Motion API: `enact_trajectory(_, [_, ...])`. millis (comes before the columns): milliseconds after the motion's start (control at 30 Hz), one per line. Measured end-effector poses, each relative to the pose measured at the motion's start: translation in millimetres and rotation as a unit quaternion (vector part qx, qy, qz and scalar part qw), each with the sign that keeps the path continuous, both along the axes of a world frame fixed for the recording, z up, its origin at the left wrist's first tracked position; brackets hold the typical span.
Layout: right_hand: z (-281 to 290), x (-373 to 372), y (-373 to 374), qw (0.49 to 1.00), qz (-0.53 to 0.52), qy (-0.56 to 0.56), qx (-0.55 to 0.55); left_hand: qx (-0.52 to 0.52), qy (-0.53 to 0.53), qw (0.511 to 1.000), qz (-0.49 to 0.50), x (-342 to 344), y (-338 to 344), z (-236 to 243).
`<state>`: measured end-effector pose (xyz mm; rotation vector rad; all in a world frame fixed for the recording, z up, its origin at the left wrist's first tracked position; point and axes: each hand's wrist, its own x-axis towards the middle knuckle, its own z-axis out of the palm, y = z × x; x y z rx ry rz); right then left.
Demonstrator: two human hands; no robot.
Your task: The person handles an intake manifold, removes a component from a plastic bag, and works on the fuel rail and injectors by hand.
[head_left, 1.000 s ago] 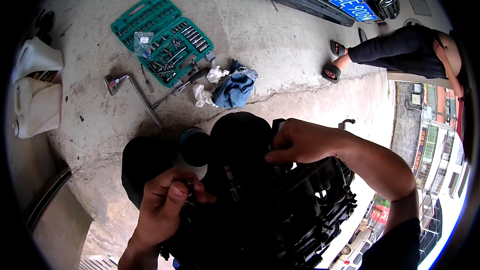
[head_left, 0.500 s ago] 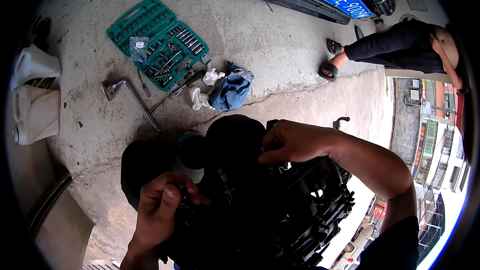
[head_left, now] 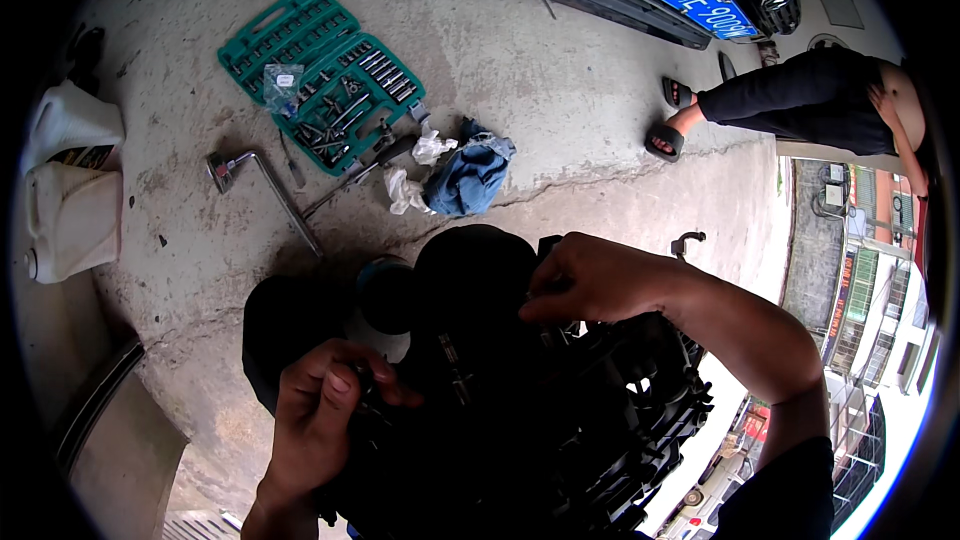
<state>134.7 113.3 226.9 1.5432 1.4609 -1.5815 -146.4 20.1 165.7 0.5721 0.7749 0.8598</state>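
Observation:
A black, deeply shadowed mechanical assembly [head_left: 620, 410] fills the lower middle, with several small metal fittings [head_left: 455, 365] along it. My left hand [head_left: 325, 405] is closed at its left side, thumb and fingers curled on something small and dark that I cannot make out. My right hand [head_left: 580, 280] is closed at the upper part of the assembly, fingertips bent down behind a dark shape; what they grip is hidden. Dark rounded shapes [head_left: 285, 325] sit beyond my left hand, and a dark cylinder with a blue rim [head_left: 385, 295] shows between the hands.
An open green socket set [head_left: 250, 30], an L-shaped wrench [head_left: 275, 195], blue cloth [head_left: 470, 175] and crumpled white paper [head_left: 405, 190] lie on concrete [head_left: 560, 90]. Jugs [head_left: 75, 215] stand left. A car front [head_left: 640, 0] is above; another person's legs [head_left: 760, 110] and sandals reach in from the right.
My right hand has shifted slightly left over the last second, and my left hand slightly left as well. Both stay closed at the assembly.

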Motion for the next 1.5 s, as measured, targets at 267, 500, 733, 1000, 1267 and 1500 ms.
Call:
enact_trajectory(267, [-1, 1, 1, 0.999, 0.042, 0.020, 0.007, -0.011, 0.003, 1.000, 0.005, -1, 0, -2])
enact_trajectory(500, [0, -2, -2, 0.999, 0.026, 0.028, 0.002, 0.003, 0.006, 1.000, 0.013, -5, -1, 2])
enact_trajectory(733, [5, -10, 2, 0.999, -0.025, -0.017, -0.040, 0.000, 0.012, 1.000, 0.012, -8, -1, 1])
enact_trajectory(1000, [-1, -11, 0, 0.999, -0.021, 0.000, -0.029, -0.048, -0.003, 0.999, 0.024, -11, -2, -7])
enact_trajectory(1267, [-3, -15, -1, 0.999, 0.011, -0.005, -0.040, -0.130, -0.006, 0.991, 0.043, -13, 0, -9])
enact_trajectory(1500, [2, -30, 3, 0.999, 0.020, -0.038, -0.024, -0.209, 0.026, 0.977, 0.029, -22, 6, -8])
